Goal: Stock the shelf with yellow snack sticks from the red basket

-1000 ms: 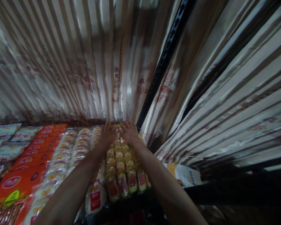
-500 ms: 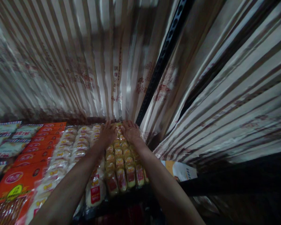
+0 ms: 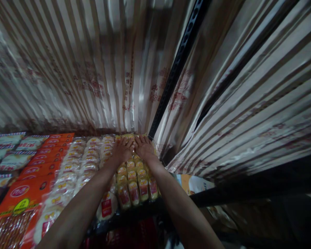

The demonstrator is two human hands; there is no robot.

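Left hand (image 3: 123, 150) shifted inward, nearer right hand (image 3: 145, 150), over the last half second. Both flat, fingers extended, laid on far end of yellow-wrapped packs (image 3: 132, 175). Packs rowed beside pale round packs (image 3: 91, 158); orange packets (image 3: 32, 188) farther left. Striped sheeting (image 3: 103, 72) behind.

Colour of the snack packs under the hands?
Snack packs: yellow with red front labels, best in head view.
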